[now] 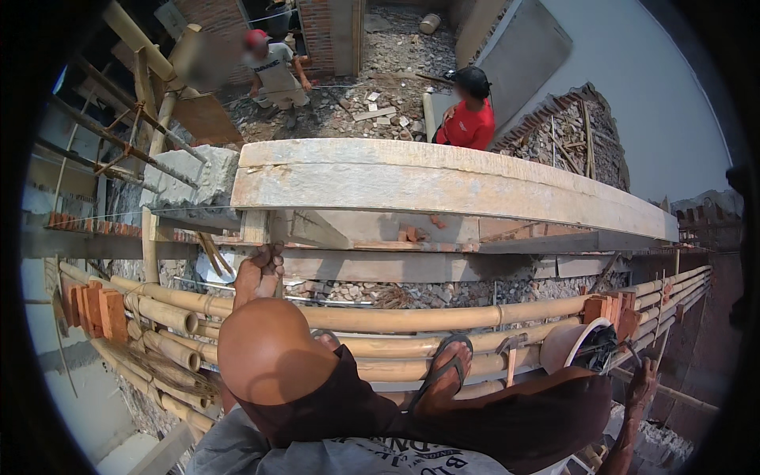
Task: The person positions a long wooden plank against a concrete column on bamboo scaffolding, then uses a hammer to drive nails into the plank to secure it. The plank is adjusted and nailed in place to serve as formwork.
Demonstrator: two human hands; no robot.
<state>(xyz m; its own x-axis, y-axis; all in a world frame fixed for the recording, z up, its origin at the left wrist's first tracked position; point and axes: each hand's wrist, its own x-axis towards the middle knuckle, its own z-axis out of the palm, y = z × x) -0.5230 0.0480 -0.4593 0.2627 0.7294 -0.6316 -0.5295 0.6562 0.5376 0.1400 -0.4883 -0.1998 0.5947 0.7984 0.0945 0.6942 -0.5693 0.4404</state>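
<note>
My left hand [260,273] reaches past my bent knee to just below the left end of a long pale wooden beam. Its fingers are curled near a short wooden post [255,226]; what they hold, if anything, is too small to make out. At the far right, my right hand [641,386] is closed around a thin dark metal tool [631,353] beside a white bucket [564,345]. Dark material fills part of that tilted bucket. A hammer [511,360] hangs or rests on the bamboo near my sandalled foot.
I sit over bamboo poles [412,319] above rubble. Red bricks are stacked at the left [96,310] and right [617,311]. The beam [451,184] spans ahead, with rebar [119,150] sticking out left. Below, one person wears a red cap [256,38], another a red shirt [469,125].
</note>
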